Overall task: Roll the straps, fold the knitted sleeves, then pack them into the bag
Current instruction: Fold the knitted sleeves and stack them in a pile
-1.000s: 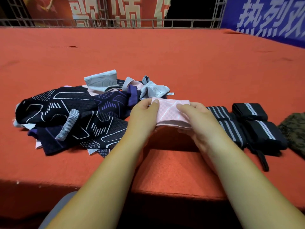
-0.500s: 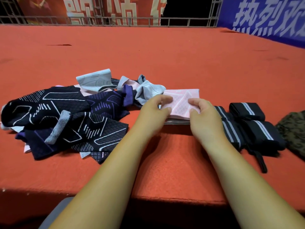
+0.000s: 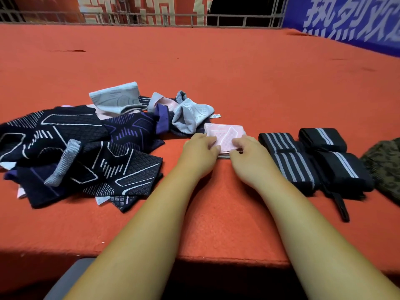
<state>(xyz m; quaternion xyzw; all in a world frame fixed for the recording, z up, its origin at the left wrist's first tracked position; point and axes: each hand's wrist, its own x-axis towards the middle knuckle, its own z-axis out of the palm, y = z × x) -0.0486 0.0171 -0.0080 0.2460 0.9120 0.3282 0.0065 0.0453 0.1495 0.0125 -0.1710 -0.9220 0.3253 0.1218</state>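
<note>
A folded pink knitted sleeve [image 3: 226, 132] lies flat on the red carpeted table [image 3: 216, 68]. My left hand [image 3: 200, 151] rests on its left near corner with curled fingers. My right hand [image 3: 249, 154] touches its right near edge, fingers bent over the fold. A heap of unfolded knitted sleeves [image 3: 82, 148], dark navy, purple, grey and pink, lies to the left. Rolled black straps with grey stripes [image 3: 287, 159] [image 3: 337, 163] sit to the right. A camouflage bag [image 3: 387, 165] shows at the far right edge.
A thin black strap tail [image 3: 341, 207] trails toward the table's front edge. A metal railing [image 3: 151, 18] and banners stand beyond the far side of the table. The near table edge [image 3: 216, 259] drops off just below my forearms.
The pink sleeve went from being held up in both hands to lying folded on the table beside the straps. Both hands have drawn closer together over its near edge.
</note>
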